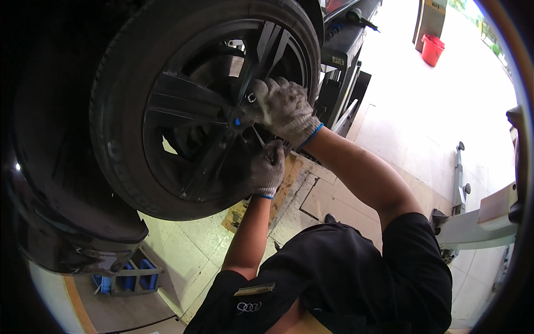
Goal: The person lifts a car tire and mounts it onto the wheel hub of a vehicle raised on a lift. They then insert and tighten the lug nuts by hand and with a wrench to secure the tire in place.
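Note:
A black tyre (117, 150) on a dark spoked alloy wheel (186, 97) is mounted on a dark car (50, 139), in front of me and to the left. My right hand (283, 108), in a grey knit glove with a blue cuff edge, is closed at the wheel's hub. Beside its fingers shows a small pale ring (251, 97). My left hand (267, 170), gloved alike, is curled just below, over the spokes. By its fingertips is a thin pale sliver (259, 137). What either hand grips is hidden. A small blue spot (237, 122) marks the hub.
Behind the wheel stands a dark tool cart (339, 58) with a black tool (359, 18) on top. A red bucket (432, 50) is at the far right. A grey lift arm (478, 228) reaches in from the right. Blue bins (147, 273) sit low at left.

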`<action>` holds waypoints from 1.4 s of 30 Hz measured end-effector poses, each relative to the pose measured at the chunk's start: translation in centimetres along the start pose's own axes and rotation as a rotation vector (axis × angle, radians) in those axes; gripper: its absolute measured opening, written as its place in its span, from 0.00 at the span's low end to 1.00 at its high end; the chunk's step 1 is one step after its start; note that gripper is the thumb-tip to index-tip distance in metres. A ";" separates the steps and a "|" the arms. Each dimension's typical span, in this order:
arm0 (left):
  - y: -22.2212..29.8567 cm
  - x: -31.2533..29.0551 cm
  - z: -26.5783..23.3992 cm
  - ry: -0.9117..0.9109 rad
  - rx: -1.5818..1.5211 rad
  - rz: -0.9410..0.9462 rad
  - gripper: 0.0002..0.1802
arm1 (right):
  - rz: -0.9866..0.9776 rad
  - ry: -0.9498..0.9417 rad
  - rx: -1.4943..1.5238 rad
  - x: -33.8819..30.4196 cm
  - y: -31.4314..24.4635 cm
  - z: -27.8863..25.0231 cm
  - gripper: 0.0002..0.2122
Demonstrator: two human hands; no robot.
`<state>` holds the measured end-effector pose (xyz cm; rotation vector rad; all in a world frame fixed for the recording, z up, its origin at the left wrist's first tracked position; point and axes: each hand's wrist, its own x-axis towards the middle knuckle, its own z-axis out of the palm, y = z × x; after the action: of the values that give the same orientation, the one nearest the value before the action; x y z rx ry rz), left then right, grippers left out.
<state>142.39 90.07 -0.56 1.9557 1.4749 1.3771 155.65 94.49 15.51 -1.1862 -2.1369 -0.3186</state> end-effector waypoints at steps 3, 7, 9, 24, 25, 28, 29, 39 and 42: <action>0.3 -0.1 -0.1 0.018 0.005 0.006 0.16 | -0.030 0.124 0.026 0.1 0.0 0.6 0.15; 0.5 -0.2 -0.1 0.010 0.030 -0.007 0.16 | -0.002 0.120 0.015 0.5 0.3 1.7 0.17; 0.4 -0.3 -0.1 0.017 -0.002 0.006 0.15 | -0.008 0.097 -0.020 0.4 0.5 1.8 0.17; 0.3 -0.2 -0.1 0.015 0.000 0.015 0.14 | -0.064 0.194 0.055 0.5 0.4 1.7 0.16; 0.3 -0.3 -0.2 0.004 -0.008 -0.005 0.13 | -0.078 0.185 0.062 0.5 0.5 1.7 0.15; -0.1 -0.3 -0.2 -0.013 0.012 0.017 0.13 | -0.035 0.117 0.091 0.6 0.7 1.5 0.15; -0.2 -0.4 -0.1 0.000 0.006 0.047 0.13 | -0.008 0.087 0.094 0.6 0.7 1.4 0.15; -0.6 -0.4 0.2 -0.020 -0.027 -0.013 0.12 | -0.048 0.099 0.095 0.1 1.1 0.7 0.12; -0.2 -0.4 0.1 -0.015 -0.032 -0.030 0.11 | -0.167 0.174 0.032 0.5 1.4 1.2 0.16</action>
<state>142.40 89.87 -0.94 1.9123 1.4602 1.3621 156.07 96.18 14.85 -0.9286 -2.0834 -0.4433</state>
